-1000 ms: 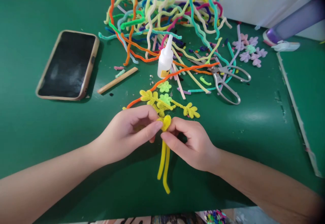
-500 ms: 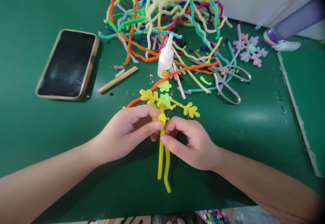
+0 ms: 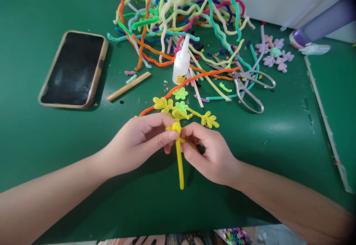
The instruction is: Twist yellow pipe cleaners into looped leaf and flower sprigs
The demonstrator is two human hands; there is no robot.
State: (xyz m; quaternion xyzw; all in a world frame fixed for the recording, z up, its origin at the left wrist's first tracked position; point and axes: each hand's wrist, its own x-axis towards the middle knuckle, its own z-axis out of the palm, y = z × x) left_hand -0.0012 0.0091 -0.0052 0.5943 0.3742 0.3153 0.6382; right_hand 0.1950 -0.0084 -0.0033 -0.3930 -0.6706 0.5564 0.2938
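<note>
Between thumb and fingers, my left hand [image 3: 141, 145] pinches a yellow pipe cleaner [image 3: 180, 163] at its looped, twisted top. One straight end of it hangs down toward me. My right hand [image 3: 208, 150] is closed on the other end, which runs off to the right under the fingers. Just beyond my fingertips lie yellow leaf-shaped pipe cleaner pieces [image 3: 210, 119] joined in a sprig. Two light green pipe cleaner flowers [image 3: 180, 93] rest among them. An orange pipe cleaner [image 3: 200, 76] stretches behind the sprig.
A white glue bottle [image 3: 182, 65] stands upright mid-table, with scissors [image 3: 250, 85] to its right. A heap of coloured pipe cleaners [image 3: 183, 11] fills the back. To the left are a phone [image 3: 73, 69] and a wooden stick [image 3: 128, 86]. A lilac flower cluster [image 3: 275, 53] lies back right.
My right hand has pulled one hanging yellow end up and to the right, so now a single end hangs down. My left hand keeps its pinch, nearly still.
</note>
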